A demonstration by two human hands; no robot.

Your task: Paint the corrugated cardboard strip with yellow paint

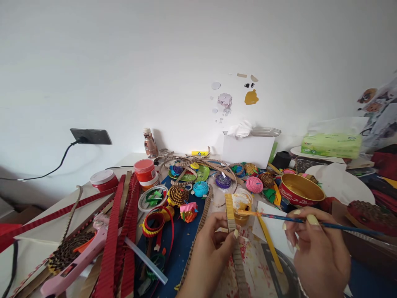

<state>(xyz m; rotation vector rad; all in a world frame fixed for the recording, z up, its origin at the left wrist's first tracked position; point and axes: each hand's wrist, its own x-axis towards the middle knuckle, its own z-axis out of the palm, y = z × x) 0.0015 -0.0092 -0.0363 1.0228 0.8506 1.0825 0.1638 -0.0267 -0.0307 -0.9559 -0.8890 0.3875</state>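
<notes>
My left hand (214, 252) pinches a narrow strip of corrugated cardboard (238, 269) near its top, holding it upright. The strip's upper end is painted yellow, while the lower part is bare brown. In my right hand (319, 248) is a thin blue paintbrush (285, 217), held almost level, its bristles coated in orange-yellow paint. The brush tip is just right of the strip, in front of a paint tub (245, 203) smeared with white and yellow. Whether the bristles touch the tub I cannot tell.
A pink glue gun (77, 260) and red corrugated strips (113, 231) lie at the left. Several coiled paper pieces, such as a pink coil (254, 184), cover the middle. A cut-down can (300, 194) stands at right, with a yellow stick (270, 244) nearby.
</notes>
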